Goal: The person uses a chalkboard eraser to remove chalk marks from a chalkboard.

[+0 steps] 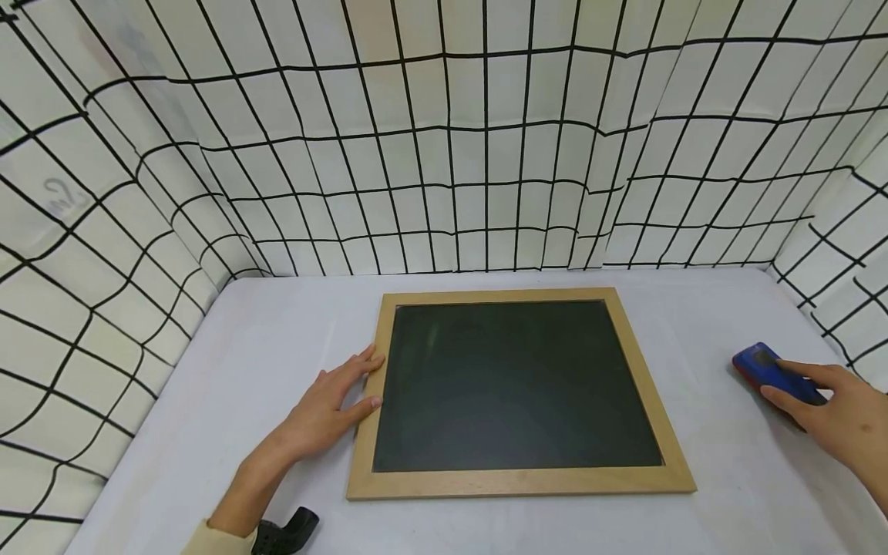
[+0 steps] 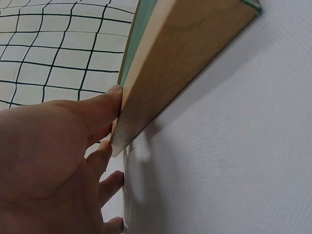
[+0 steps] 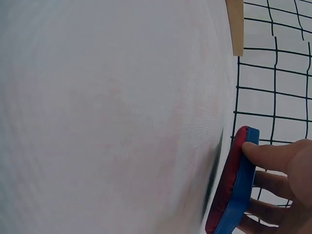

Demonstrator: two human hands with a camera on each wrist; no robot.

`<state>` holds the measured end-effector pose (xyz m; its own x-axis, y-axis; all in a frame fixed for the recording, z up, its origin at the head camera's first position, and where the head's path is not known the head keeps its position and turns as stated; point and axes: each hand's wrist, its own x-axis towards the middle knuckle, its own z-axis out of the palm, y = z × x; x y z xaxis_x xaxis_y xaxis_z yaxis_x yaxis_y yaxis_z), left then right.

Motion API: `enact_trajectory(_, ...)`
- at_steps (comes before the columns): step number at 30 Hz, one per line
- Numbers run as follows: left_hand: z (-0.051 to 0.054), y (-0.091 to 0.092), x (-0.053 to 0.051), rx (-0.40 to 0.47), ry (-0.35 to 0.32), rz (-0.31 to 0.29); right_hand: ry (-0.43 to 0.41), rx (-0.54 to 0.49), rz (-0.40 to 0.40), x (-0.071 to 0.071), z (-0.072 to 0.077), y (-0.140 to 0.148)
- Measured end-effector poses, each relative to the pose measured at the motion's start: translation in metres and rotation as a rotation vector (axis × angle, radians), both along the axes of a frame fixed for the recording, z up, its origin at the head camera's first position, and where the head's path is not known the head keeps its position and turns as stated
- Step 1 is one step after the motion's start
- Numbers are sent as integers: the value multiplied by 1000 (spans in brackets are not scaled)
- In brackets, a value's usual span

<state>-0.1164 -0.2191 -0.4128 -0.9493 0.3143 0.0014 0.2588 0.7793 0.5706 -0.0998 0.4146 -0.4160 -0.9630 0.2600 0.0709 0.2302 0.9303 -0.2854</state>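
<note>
A small chalkboard (image 1: 513, 385) with a pale wooden frame lies flat on the white table, its dark surface bare of visible marks. My left hand (image 1: 319, 420) rests against the frame's left side, thumb and fingertips touching the wood (image 2: 165, 68). The other left fingers are loosely spread in the left wrist view. Well to the right of the board, my right hand (image 1: 846, 416) holds a blue chalkboard eraser (image 1: 773, 374) between thumb and fingers. Its red felt (image 3: 226, 190) faces the table, with a shadow and a narrow gap beneath it in the right wrist view.
White walls with a black grid (image 1: 458, 154) enclose the table (image 1: 291, 308) at the back and both sides. A black strap-like object (image 1: 287, 532) sits by the left wrist at the front. The right wall stands close beyond the right hand.
</note>
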Motion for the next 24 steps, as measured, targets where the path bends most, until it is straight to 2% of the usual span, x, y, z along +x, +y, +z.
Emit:
enact_trajectory(9, -2, 3, -1, 15, 3, 0, -117, 43, -57, -6, -3, 7)
enact_trajectory(13, -3, 6, -2, 28, 2, -5, -125, 44, -80, -6, -2, 8)
enact_trajectory(15, -3, 6, -1, 27, 1, -4, -116, 49, -90, -5, 0, 5)
enact_trajectory(19, -3, 7, -1, 15, 3, -6, -40, 64, -108, -3, 10, -11)
enact_trajectory(24, -2, 9, -1, -29, 9, 2, 87, 28, -30, -6, 25, -54)
